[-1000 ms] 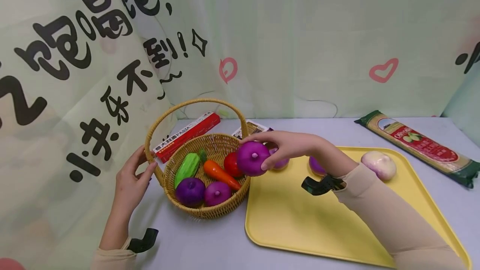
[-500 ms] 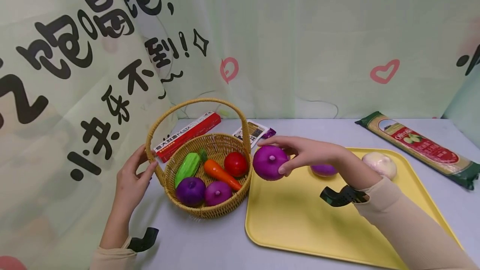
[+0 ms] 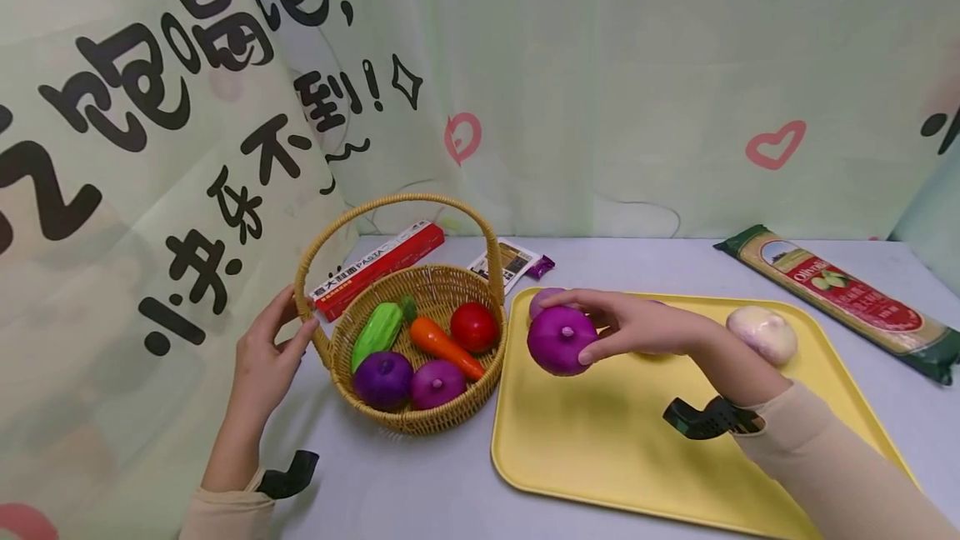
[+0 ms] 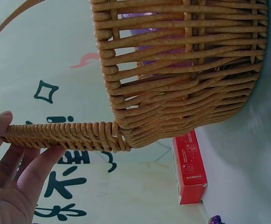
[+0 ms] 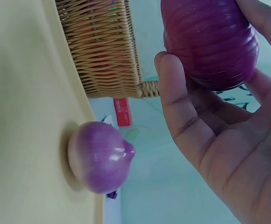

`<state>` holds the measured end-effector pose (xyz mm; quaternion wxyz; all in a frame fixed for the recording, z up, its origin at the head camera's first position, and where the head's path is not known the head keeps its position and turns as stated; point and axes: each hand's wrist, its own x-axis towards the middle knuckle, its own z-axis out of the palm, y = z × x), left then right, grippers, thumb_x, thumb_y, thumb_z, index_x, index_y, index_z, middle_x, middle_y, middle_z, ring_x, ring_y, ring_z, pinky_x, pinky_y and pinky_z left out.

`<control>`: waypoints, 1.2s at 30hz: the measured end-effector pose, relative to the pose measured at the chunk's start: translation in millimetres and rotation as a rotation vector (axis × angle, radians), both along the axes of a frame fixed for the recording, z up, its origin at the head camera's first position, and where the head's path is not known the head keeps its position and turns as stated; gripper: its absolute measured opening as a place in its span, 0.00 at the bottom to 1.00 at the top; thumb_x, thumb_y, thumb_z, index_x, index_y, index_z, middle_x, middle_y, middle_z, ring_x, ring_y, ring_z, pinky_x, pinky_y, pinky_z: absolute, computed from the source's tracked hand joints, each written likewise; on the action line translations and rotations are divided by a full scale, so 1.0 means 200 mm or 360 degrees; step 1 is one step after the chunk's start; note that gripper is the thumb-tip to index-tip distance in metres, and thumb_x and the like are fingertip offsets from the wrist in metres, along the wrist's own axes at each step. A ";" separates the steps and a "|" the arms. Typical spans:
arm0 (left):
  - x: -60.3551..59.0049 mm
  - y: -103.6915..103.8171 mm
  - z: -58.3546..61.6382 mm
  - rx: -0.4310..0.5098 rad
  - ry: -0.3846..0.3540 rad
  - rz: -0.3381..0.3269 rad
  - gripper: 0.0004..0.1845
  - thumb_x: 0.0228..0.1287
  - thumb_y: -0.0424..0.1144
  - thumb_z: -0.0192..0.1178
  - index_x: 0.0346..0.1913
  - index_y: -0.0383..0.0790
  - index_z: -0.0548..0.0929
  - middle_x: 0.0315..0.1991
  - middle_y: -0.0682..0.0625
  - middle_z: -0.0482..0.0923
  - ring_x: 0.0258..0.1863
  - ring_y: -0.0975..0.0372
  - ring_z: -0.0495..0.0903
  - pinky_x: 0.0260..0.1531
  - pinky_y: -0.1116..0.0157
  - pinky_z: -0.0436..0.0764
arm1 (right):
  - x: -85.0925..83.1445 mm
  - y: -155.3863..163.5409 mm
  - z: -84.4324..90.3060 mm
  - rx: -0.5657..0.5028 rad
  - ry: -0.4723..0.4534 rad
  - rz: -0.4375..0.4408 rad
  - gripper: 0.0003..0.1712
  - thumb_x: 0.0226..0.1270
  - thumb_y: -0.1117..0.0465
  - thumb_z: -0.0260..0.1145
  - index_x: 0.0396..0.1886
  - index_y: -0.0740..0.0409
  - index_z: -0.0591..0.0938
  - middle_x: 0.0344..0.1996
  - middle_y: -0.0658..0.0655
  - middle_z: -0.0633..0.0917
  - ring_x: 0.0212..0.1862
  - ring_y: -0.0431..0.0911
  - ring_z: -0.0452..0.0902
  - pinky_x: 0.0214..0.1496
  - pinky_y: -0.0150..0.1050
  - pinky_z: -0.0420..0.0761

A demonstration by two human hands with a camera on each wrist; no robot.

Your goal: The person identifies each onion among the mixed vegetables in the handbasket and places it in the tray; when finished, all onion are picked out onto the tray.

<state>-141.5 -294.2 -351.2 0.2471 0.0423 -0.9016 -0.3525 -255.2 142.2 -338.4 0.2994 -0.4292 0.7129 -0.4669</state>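
My right hand (image 3: 630,325) grips a purple onion (image 3: 561,341) (image 5: 210,43) just above the left part of the yellow tray (image 3: 600,448). Behind it on the tray lies a second purple onion (image 3: 543,301) (image 5: 99,157); a pale onion (image 3: 762,332) rests at the tray's far right. My left hand (image 3: 268,352) (image 4: 14,177) touches the rim of the wicker basket (image 3: 417,286) (image 4: 182,74) with straight fingers, at the foot of its handle. The basket holds a green gourd (image 3: 375,335), a carrot (image 3: 444,347), a tomato (image 3: 473,327) and two purple onions (image 3: 383,379).
A red pasta box (image 3: 378,267) and a small packet (image 3: 512,262) lie behind the basket. A long spaghetti bag (image 3: 840,298) lies beyond the tray at the right. Printed curtains close off the back and left side.
My right hand has carried the purple onion from over the basket's right rim rightward and down to over the tray. The left hand has stayed at the basket rim.
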 end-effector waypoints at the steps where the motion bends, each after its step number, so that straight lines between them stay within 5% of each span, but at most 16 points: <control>1: 0.00 0.00 0.00 0.0000 0.0003 -0.0001 0.29 0.66 0.46 0.57 0.68 0.48 0.65 0.57 0.42 0.76 0.57 0.52 0.76 0.40 0.79 0.79 | 0.00 0.00 -0.01 0.0003 0.0005 -0.0009 0.38 0.62 0.63 0.65 0.70 0.54 0.60 0.64 0.61 0.68 0.60 0.56 0.72 0.53 0.40 0.82; 30: -0.03 0.02 0.00 0.0009 -0.0012 -0.0027 0.30 0.66 0.47 0.56 0.69 0.49 0.64 0.58 0.42 0.75 0.58 0.51 0.75 0.40 0.77 0.80 | 0.03 0.10 -0.27 0.0280 -0.0081 -0.0213 0.34 0.58 0.55 0.69 0.65 0.47 0.69 0.62 0.62 0.72 0.58 0.53 0.74 0.54 0.40 0.77; 33: -0.02 0.01 0.00 0.0014 -0.0008 -0.0017 0.30 0.66 0.47 0.57 0.69 0.49 0.64 0.58 0.42 0.76 0.57 0.55 0.76 0.38 0.85 0.76 | 0.03 0.09 -0.29 0.0299 -0.0049 -0.0199 0.34 0.58 0.55 0.69 0.65 0.45 0.69 0.61 0.61 0.73 0.57 0.52 0.75 0.53 0.37 0.78; 36: 0.00 0.01 0.00 0.0028 -0.0011 0.0015 0.29 0.66 0.45 0.57 0.69 0.49 0.65 0.57 0.43 0.76 0.54 0.70 0.75 0.36 0.89 0.73 | 0.02 0.07 -0.32 0.0316 -0.0001 -0.0155 0.33 0.58 0.54 0.69 0.64 0.44 0.70 0.60 0.57 0.75 0.57 0.51 0.74 0.53 0.34 0.78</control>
